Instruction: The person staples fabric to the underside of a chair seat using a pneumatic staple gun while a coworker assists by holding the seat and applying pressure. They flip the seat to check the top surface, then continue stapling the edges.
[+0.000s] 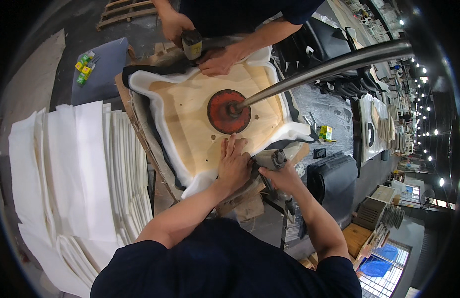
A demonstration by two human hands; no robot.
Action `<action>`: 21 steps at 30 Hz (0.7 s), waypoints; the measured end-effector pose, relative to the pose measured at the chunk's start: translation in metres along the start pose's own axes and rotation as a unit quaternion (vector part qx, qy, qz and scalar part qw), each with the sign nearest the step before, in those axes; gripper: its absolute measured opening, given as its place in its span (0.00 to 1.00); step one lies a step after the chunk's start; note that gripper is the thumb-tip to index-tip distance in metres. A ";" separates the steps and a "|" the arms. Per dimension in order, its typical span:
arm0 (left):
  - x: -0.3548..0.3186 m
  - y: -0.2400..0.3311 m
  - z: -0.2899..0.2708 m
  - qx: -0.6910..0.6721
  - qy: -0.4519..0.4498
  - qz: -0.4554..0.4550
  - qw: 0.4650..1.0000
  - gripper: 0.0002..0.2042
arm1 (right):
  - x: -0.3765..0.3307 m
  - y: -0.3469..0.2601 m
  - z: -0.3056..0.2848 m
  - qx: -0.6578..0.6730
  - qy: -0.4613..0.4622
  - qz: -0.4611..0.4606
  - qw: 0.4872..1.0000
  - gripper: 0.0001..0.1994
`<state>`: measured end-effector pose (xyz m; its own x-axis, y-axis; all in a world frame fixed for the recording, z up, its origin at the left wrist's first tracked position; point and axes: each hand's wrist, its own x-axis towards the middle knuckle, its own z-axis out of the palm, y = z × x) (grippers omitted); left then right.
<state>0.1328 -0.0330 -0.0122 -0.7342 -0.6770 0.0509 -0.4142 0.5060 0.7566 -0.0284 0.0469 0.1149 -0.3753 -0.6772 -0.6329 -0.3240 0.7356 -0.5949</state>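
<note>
A plywood seat board point(185, 119) lies in front of me, edged with white foam point(163, 116) and a black cover point(155, 130). A red round plate point(217, 111) on a metal rod presses on its middle. My left hand point(234, 168) rests at the near edge, fingers stretched over the wood; what lies under the palm is hidden. With my right hand point(284, 178) I grip a staple gun point(269, 159), its nose close to the board's near edge, beside my left hand. Across the board, a co-worker's hand point(176, 25) holds another staple gun point(192, 45); their other hand point(217, 60) presses the far edge.
White foam sheets point(81, 149) stand stacked on the left. Green-yellow boxes point(85, 67) lie on a grey panel point(103, 69). The metal rod point(329, 67) slants in from the upper right. On the right are a plastic-covered table point(327, 111) and black padded pieces point(334, 181).
</note>
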 end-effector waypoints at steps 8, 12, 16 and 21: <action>-0.008 -0.005 -0.008 0.003 0.044 0.019 0.999 0.10 | -0.013 0.021 0.002 0.111 0.008 -0.002 0.994 0.17; -0.008 -0.004 -0.006 0.001 0.040 0.008 0.999 0.09 | -0.016 0.014 0.006 0.096 -0.002 0.008 0.995 0.16; -0.010 -0.003 -0.003 -0.005 0.035 -0.001 0.999 0.08 | -0.014 0.012 0.007 0.086 -0.015 0.015 0.996 0.15; -0.010 -0.006 -0.001 0.020 0.054 0.004 0.998 0.09 | -0.002 0.000 0.014 -0.008 0.001 0.049 0.999 0.16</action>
<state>0.1430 -0.0302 -0.0163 -0.6761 -0.7256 0.1282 -0.4310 0.5306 0.7299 -0.0148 0.0478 0.1094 -0.4080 -0.6027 -0.6858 -0.2993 0.7979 -0.5232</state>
